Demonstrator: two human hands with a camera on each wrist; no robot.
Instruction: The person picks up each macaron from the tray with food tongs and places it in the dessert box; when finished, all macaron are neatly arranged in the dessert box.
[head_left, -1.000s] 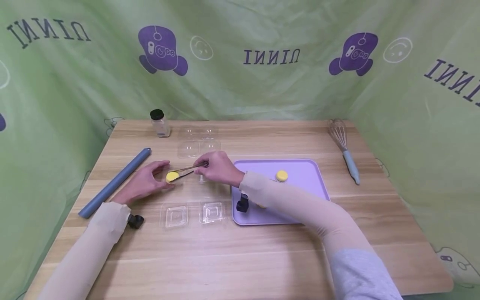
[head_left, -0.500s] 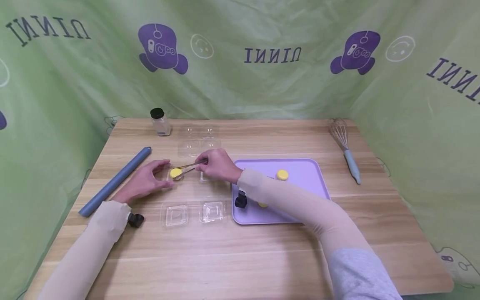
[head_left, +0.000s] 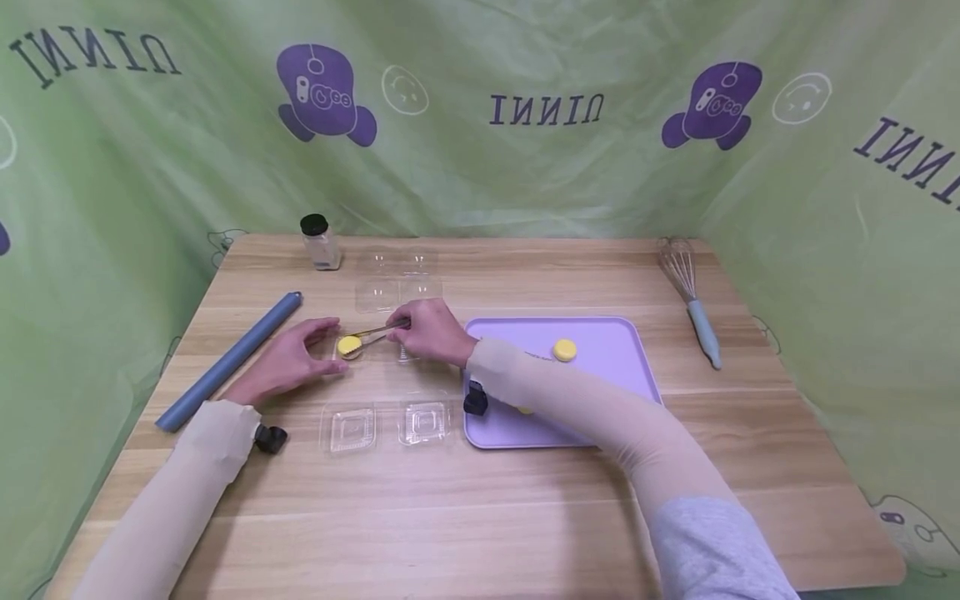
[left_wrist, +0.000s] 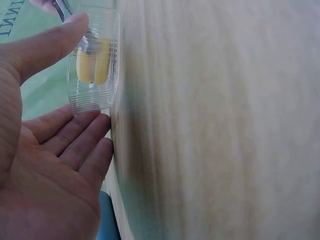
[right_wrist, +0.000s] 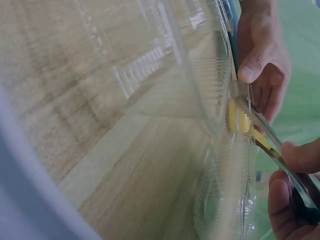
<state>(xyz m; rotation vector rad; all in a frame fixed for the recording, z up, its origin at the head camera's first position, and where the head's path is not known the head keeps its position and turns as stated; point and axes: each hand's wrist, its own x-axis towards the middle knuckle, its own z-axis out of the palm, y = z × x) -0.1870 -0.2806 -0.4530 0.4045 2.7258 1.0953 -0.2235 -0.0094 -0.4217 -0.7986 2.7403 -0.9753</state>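
My right hand pinches metal tongs with serrated tips. At those tips is a yellow macaron, standing on edge inside a clear plastic container with ribbed walls. My left hand is at the container's left side, thumb and fingers spread around a corner of it. In the left wrist view its fingertips touch the ribbed wall, and the thumb reaches across near the top. Other yellow macarons, one in plain sight and one partly hidden by the right forearm, lie on a purple tray.
Clear lids lie open toward the front, with more clear plastic cups behind. A blue rolling pin is at the left, a black-capped jar at the back left, and a whisk at the right.
The macaron and tongs tips have shifted slightly back, away from me, within the container. My right hand ends a little farther left; the left hand stays about where it was.
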